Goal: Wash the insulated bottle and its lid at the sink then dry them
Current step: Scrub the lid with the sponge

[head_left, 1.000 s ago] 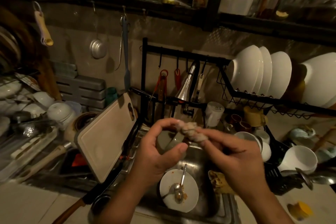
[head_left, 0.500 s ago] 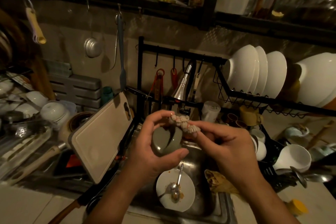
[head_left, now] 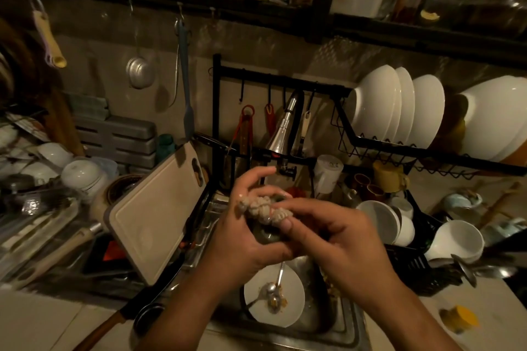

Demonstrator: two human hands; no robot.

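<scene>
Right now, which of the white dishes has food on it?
The flat plate lying in the sink: it carries cutlery and food scraps. The bowls in the rack look clean.

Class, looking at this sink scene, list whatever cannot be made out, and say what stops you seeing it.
1. Head view: the lid, probably the bottle's, is mostly covered by the left hand, the right hand and the knobbly scrubber.
2. Head view: whether water runs from the faucet; the hands hide the space below it.
3. Head view: the yellow object on the counter is blurred.
</scene>
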